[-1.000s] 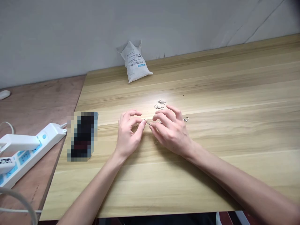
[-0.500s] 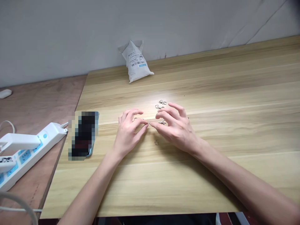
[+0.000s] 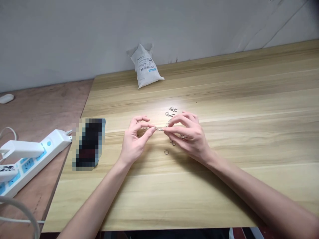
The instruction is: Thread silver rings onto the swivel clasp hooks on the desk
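Observation:
Between my hands, just above the wooden table, a small silver swivel clasp [image 3: 159, 129] spans the gap between the fingertips. My left hand [image 3: 136, 141] pinches its left end with thumb and forefinger, where a small ring seems to be; the fingers partly cover it. The other end is held between the thumb and forefinger of my right hand [image 3: 190, 132]. Two clasps with rings, an upper one [image 3: 173, 109] and a lower one [image 3: 169, 114], lie beyond my right hand. A loose metal ring [image 3: 166, 152] lies nearer me, and several more metal pieces are partly hidden by my fingers.
A white plastic parcel bag [image 3: 147, 68] stands at the table's back by the wall. To the left lies a pixelated phone [image 3: 89, 142]. A white power strip [image 3: 37, 159] with plugs and cables rests on the adjoining brown surface.
My right hand has shifted slightly right, and more of the clasp now shows between the fingertips. Metal pieces under the right hand have become more visible.

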`<action>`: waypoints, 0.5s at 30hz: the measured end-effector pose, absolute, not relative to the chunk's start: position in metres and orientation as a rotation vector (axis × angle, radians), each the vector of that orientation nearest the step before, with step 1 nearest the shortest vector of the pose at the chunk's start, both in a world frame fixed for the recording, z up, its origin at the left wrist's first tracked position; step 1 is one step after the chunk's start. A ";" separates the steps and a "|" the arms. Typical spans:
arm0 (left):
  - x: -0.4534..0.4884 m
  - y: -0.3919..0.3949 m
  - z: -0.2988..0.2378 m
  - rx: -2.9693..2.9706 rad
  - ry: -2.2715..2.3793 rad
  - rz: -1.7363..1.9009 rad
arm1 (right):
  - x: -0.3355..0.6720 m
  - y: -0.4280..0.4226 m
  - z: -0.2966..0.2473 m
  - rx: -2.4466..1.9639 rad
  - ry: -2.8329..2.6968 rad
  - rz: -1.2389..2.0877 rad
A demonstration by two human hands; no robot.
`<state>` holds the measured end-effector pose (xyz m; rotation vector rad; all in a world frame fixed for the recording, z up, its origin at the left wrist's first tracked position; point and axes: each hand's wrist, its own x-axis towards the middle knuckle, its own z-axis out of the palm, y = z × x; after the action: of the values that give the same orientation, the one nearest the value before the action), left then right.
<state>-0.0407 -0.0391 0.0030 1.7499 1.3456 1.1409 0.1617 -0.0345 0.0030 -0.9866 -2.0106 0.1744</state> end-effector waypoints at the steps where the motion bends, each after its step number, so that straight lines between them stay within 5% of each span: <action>1: -0.039 -0.039 0.002 1.668 1.323 1.152 | 0.163 -0.034 0.002 -0.999 -1.970 0.227; 15: -0.041 -0.042 0.010 2.273 1.418 0.911 | 0.171 -0.030 0.004 -0.861 -2.195 -0.241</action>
<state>-0.0410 -0.0420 0.0102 2.2735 1.4183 0.9113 0.1710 -0.0299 0.0039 -0.8614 -2.1946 -0.2412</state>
